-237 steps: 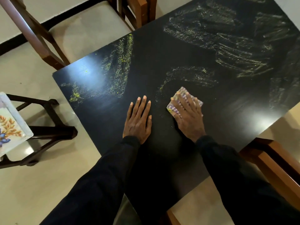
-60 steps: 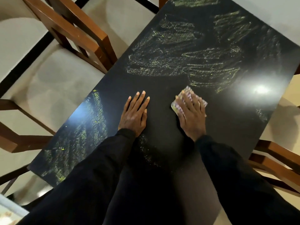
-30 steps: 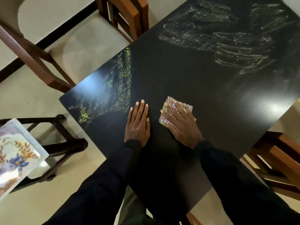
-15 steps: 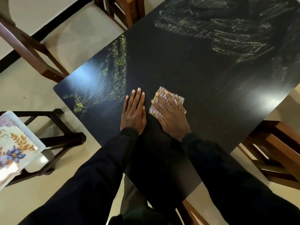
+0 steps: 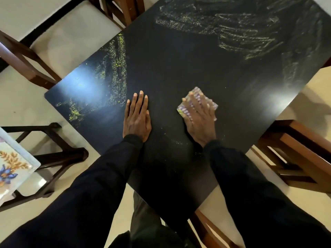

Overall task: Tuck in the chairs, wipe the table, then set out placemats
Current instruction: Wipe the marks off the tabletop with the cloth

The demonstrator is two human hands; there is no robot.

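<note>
We note the right hand (image 5: 200, 120), fingers straight, pressing a folded cloth (image 5: 197, 102) flat on the black table (image 5: 179, 68) at frame centre; the left hand (image 5: 137, 119) rests flat beside it, holding nothing.

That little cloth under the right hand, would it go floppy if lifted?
Probably floppy: the cloth is a thin folded pad lying flat under the right hand. Likely light, and it should slide easily on the glossy table while pressed flat.

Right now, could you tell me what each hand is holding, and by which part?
The right hand presses flat on top of the cloth; the left hand holds nothing.
</note>
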